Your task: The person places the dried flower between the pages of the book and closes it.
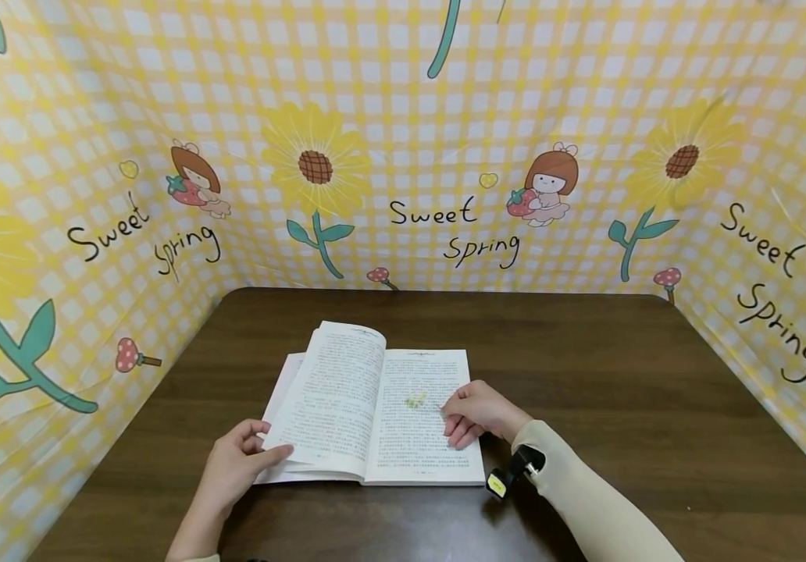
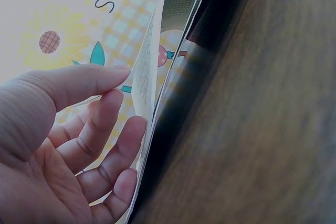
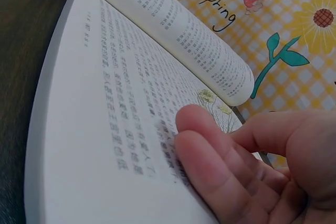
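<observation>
An open book lies on the table in the head view, with printed text on both pages. At its lower left edge, my left hand holds the raised left leaves, thumb on top and fingers at the edge. Over the right page, my right hand pinches what looks like a thin clear bookmark with a yellow-green flower print. Its flowers and thin stems show beside the fingertips in the right wrist view; its outline is hard to make out. The left wrist view shows the leaves nearly edge-on.
Under the book is a dark brown wooden table. A yellow-checked cloth with sunflowers and lettering rises behind it and on both sides. A small black camera is strapped to my right wrist.
</observation>
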`<state>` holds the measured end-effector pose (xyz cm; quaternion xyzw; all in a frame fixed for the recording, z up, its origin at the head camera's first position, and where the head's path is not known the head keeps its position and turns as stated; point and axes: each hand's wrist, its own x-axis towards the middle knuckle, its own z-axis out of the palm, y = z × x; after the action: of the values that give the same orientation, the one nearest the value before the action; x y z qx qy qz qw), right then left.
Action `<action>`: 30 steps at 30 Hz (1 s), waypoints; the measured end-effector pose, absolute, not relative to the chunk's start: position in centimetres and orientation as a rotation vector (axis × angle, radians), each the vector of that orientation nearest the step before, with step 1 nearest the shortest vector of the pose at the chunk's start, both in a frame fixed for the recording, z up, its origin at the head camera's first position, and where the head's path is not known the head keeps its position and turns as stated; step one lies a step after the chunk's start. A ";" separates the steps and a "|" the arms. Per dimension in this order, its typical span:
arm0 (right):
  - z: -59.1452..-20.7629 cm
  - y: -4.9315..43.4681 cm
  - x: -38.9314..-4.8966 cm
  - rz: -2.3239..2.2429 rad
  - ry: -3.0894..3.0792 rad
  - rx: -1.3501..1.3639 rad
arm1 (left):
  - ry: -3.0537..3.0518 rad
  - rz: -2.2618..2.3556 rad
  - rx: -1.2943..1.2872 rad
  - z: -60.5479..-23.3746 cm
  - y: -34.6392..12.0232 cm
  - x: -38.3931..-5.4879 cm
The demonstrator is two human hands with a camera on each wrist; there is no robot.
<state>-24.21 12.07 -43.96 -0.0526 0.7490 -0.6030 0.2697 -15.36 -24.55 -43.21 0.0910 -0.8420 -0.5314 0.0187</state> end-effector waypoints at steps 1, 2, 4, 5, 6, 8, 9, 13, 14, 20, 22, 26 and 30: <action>-43.9 12.1 -24.2 -1.624 2.021 -0.140 | -2.614 -1.650 0.282 -43.2 -24.5 -15.4; -43.9 12.1 -24.2 -1.622 2.024 -0.136 | -2.614 -1.649 0.280 -43.2 -24.5 -15.4; -43.9 12.0 -24.2 -1.619 2.029 -0.123 | -2.612 -1.651 0.278 -43.1 -24.5 -15.4; -43.9 12.0 -24.2 -1.618 2.031 -0.115 | -2.612 -1.651 0.276 -43.1 -24.5 -15.4; -43.8 12.0 -24.2 -1.618 2.033 -0.108 | -2.611 -1.652 0.274 -43.1 -24.5 -15.4; -43.8 12.1 -24.2 -1.618 2.039 -0.098 | -2.611 -1.653 0.270 -43.1 -24.5 -15.4; -43.8 12.1 -24.2 -1.619 2.040 -0.093 | -2.610 -1.653 0.269 -43.1 -24.5 -15.4; -43.8 12.1 -24.1 -1.622 2.046 -0.092 | -2.613 -1.638 0.265 -43.1 -24.5 -15.4; -43.8 12.1 -24.2 -1.625 2.041 -0.087 | -2.616 -1.633 0.266 -43.1 -24.5 -15.4; -44.1 12.2 -24.1 -1.644 2.028 -0.100 | -2.637 -1.598 0.274 -43.2 -24.6 -15.4; -44.0 12.2 -24.1 -1.649 2.031 -0.102 | -2.652 -1.572 0.281 -43.3 -24.6 -15.5; -44.0 12.3 -23.8 -1.676 2.022 -0.113 | -2.702 -1.489 0.274 -43.3 -24.7 -15.4; -44.0 12.6 -23.5 -1.723 1.994 -0.165 | -2.766 -1.333 0.261 -43.4 -24.9 -15.3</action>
<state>-23.47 12.61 -43.98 -0.0604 0.7316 -0.6322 0.2479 -15.31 -24.86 -43.39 0.0848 -0.8972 -0.4325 0.0299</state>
